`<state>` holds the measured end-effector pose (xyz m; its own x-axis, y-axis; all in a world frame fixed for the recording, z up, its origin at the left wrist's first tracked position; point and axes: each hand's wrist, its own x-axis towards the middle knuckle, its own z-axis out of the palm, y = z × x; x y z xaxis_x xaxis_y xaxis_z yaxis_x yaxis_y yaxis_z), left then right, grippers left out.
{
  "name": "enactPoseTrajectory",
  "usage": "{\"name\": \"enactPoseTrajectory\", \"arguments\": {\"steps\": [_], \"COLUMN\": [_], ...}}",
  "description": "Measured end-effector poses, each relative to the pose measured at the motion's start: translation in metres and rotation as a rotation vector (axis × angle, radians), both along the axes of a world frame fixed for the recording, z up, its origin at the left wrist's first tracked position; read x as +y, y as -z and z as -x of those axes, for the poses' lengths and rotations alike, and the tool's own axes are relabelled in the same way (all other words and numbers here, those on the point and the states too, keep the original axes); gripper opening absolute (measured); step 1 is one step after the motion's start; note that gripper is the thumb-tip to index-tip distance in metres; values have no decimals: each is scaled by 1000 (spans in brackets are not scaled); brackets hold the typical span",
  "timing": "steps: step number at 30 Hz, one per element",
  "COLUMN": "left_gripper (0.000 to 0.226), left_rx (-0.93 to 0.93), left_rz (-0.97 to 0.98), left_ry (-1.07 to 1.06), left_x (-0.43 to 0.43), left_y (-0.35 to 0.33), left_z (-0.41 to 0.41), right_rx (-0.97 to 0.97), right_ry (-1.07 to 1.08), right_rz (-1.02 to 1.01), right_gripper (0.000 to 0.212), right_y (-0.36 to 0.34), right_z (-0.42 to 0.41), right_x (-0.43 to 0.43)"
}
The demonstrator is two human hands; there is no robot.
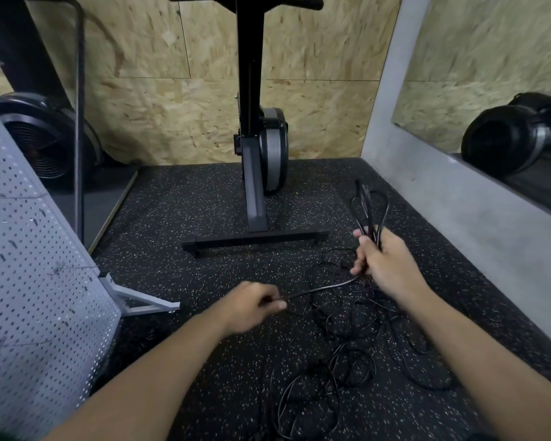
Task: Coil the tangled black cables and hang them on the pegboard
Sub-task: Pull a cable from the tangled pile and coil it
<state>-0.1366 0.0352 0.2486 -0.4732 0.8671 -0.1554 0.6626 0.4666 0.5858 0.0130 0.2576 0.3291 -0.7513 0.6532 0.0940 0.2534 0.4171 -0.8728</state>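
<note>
Tangled black cables point(347, 326) lie spread over the speckled black floor in front of me. My right hand point(385, 265) is closed around a bundle of cable loops point(368, 208) that stick up and away from its fist. A taut stretch of the same cable point(322, 289) runs from that hand down-left to my left hand point(252, 305), which pinches it between thumb and fingers. The grey perforated pegboard point(29, 281) stands tilted at the left, with a few small hooks on it.
An exercise machine point(258, 154) stands on the mat straight ahead, its base bar point(255, 240) just beyond my hands. The pegboard's metal foot point(140, 300) juts out at left. A grey wall with a mirror point(490, 106) runs along the right. Chipboard wall behind.
</note>
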Motion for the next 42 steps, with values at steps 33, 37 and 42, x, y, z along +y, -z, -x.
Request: {"name": "enactPoseTrajectory", "arguments": {"steps": [33,37,42], "left_gripper": [37,19,19], "left_rx": [-707,-659,-893], "left_rz": [-467,-593,-808], "left_ry": [-408,-426,-579], "left_x": [-11,-3,13], "left_y": [-40,-47,-69], "left_z": [0,-7,-28], "right_rx": [-172,-105,-102], "right_ry": [-586,-444,-344], "right_rz": [24,-32,-230], "right_gripper": [35,35,32], "right_y": [7,12,22], "right_z": [-4,-4,2], "right_x": [-35,-34,-38]}}
